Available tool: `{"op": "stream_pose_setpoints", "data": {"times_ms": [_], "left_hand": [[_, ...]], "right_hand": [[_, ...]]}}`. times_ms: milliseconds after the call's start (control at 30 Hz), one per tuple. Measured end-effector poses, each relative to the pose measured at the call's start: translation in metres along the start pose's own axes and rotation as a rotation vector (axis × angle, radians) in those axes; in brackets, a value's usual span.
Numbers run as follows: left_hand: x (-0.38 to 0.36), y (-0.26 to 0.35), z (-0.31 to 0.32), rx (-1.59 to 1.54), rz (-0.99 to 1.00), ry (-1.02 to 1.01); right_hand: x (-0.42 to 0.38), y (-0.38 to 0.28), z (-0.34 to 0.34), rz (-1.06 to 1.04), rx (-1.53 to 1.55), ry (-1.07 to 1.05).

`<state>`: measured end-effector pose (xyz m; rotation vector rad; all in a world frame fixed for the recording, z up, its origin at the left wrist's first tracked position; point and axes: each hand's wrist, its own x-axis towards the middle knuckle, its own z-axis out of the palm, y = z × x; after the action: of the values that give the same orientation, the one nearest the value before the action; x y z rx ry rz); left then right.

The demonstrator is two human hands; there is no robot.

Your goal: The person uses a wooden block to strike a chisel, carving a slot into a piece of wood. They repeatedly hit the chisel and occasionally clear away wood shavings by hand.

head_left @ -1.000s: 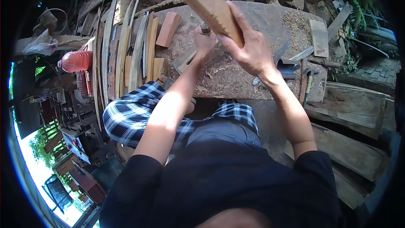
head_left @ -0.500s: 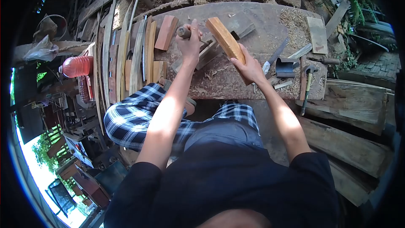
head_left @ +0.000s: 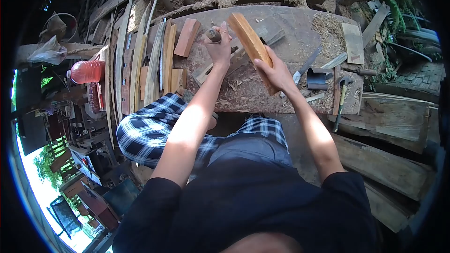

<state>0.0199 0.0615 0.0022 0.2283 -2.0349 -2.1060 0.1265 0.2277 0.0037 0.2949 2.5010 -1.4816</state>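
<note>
My left hand (head_left: 219, 49) is closed round a chisel, whose round wooden handle end (head_left: 213, 35) points up toward me; its blade is mostly hidden. My right hand (head_left: 275, 72) grips a long squared wooden block (head_left: 249, 37) near its lower end, and the block slants up to the left. Under both hands a wooden workpiece (head_left: 202, 73) lies aslant on the workbench (head_left: 300, 23), partly covered by the block and my left hand. Left of my left hand lies a reddish wood block (head_left: 187, 37).
To the right lie a handsaw (head_left: 311, 61), a curved dark metal piece (head_left: 318, 78) and a hammer (head_left: 342, 94). Wood shavings (head_left: 328, 26) are scattered over the bench. Long wooden strips (head_left: 154, 61) line its left side, near a bottle of pink liquid (head_left: 87, 72).
My left hand and the chisel have shifted slightly right, nearer to the wooden block. The block in my right hand has tilted a little and its upper end looks blurred.
</note>
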Motion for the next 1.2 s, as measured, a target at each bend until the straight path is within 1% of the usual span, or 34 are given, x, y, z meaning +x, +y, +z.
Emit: {"op": "stream_pose_setpoints", "data": {"times_ms": [33, 100, 133, 200, 233, 267, 300, 333, 367, 400, 433, 467, 500, 533, 600, 633, 667, 733, 767, 800, 833, 867, 900, 933, 1000, 1033, 1067, 1133, 1167, 1200], "left_hand": [[-0.001, 0.002, 0.001, -0.002, -0.008, -0.006], [-0.005, 0.007, -0.003, 0.004, -0.025, -0.06], [-0.006, 0.001, -0.004, 0.006, -0.028, -0.059], [-0.001, -0.009, -0.001, -0.086, 0.056, -0.049], [-0.003, -0.005, 0.002, -0.126, 0.151, -0.03], [-0.003, -0.014, -0.005, -0.086, 0.097, -0.128], [-0.008, -0.005, 0.001, -0.185, 0.127, -0.112], [-0.012, 0.001, 0.007, -0.286, 0.159, -0.094], [-0.002, -0.037, -0.002, -0.36, 0.105, -0.166], [-0.004, -0.027, 0.0, -0.364, 0.11, -0.169], [-0.006, -0.01, 0.003, -0.238, 0.175, -0.142], [-0.01, 0.005, 0.006, -0.108, 0.228, -0.113], [-0.012, 0.004, 0.004, -0.235, 0.087, -0.165], [-0.012, 0.001, 0.003, -0.236, 0.079, -0.158], [-0.01, 0.002, 0.001, -0.14, 0.066, -0.119], [-0.012, 0.004, -0.001, -0.078, 0.123, -0.164], [-0.016, 0.006, 0.0, -0.01, 0.257, -0.168], [-0.01, -0.003, 0.002, -0.07, 0.281, -0.051], [-0.001, -0.008, 0.002, -0.073, 0.289, -0.053], [-0.002, -0.016, -0.005, -0.005, 0.246, -0.123], [-0.007, -0.015, -0.009, 0.062, 0.201, -0.189], [-0.01, -0.014, -0.004, 0.0, 0.119, -0.146], [-0.011, -0.018, -0.001, 0.007, 0.159, -0.175], [-0.011, -0.021, 0.001, 0.014, 0.201, -0.208], [-0.016, -0.023, 0.007, -0.264, 0.04, -0.132], [-0.022, -0.026, 0.0, 0.012, 0.176, -0.282], [-0.021, -0.029, 0.001, 0.007, 0.19, -0.283], [-0.032, -0.028, 0.001, 0.07, 0.287, -0.304], [-0.031, -0.027, 0.002, 0.029, 0.179, -0.305], [-0.029, -0.031, 0.003, 0.01, 0.124, -0.282]], "right_hand": [[-0.005, -0.033, -0.014, -0.029, 0.064, -0.003], [-0.014, -0.081, -0.032, -0.164, 0.196, 0.07], [-0.019, -0.105, -0.04, -0.161, 0.197, 0.068], [-0.026, -0.138, -0.052, -0.407, 0.211, 0.14], [-0.023, -0.137, -0.051, -0.415, 0.21, 0.144], [-0.02, -0.132, -0.048, -0.476, 0.072, 0.122], [-0.018, -0.13, -0.047, -0.536, -0.071, 0.1], [-0.018, -0.133, -0.049, -0.386, -0.349, 0.0], [-0.013, -0.13, -0.051, -0.363, -0.416, -0.038], [-0.008, -0.128, -0.053, -0.334, -0.48, -0.071], [-0.007, -0.133, -0.057, -0.339, -0.484, -0.061], [-0.01, -0.138, -0.062, -0.347, -0.384, -0.026], [-0.014, -0.139, -0.063, -0.35, -0.283, 0.001], [-0.017, -0.139, -0.061, -0.346, -0.286, -0.007], [-0.021, -0.139, -0.052, -0.506, -0.058, 0.153], [-0.019, -0.133, -0.051, -0.434, -0.14, 0.092], [-0.013, -0.124, -0.052, -0.433, -0.141, 0.098], [-0.002, -0.121, -0.056, -0.277, -0.365, -0.077], [0.001, -0.118, -0.06, -0.273, -0.45, -0.062], [-0.009, -0.124, -0.063, -0.261, -0.448, -0.071], [-0.017, -0.133, -0.064, -0.295, -0.285, -0.006], [-0.021, -0.138, -0.063, -0.336, -0.122, 0.064], [-0.02, -0.134, -0.057, -0.433, -0.086, 0.148], [-0.018, -0.13, -0.053, -0.436, -0.082, 0.149], [-0.014, -0.123, -0.057, -0.259, -0.579, -0.111], [-0.013, -0.124, -0.064, -0.243, -0.617, -0.144], [-0.011, -0.128, -0.07, -0.252, -0.621, -0.132], [-0.02, -0.13, -0.075, -0.196, -0.473, -0.131], [-0.025, -0.125, -0.071, -0.185, -0.475, -0.142], [-0.028, -0.119, -0.061, -0.264, -0.282, -0.004]]}}
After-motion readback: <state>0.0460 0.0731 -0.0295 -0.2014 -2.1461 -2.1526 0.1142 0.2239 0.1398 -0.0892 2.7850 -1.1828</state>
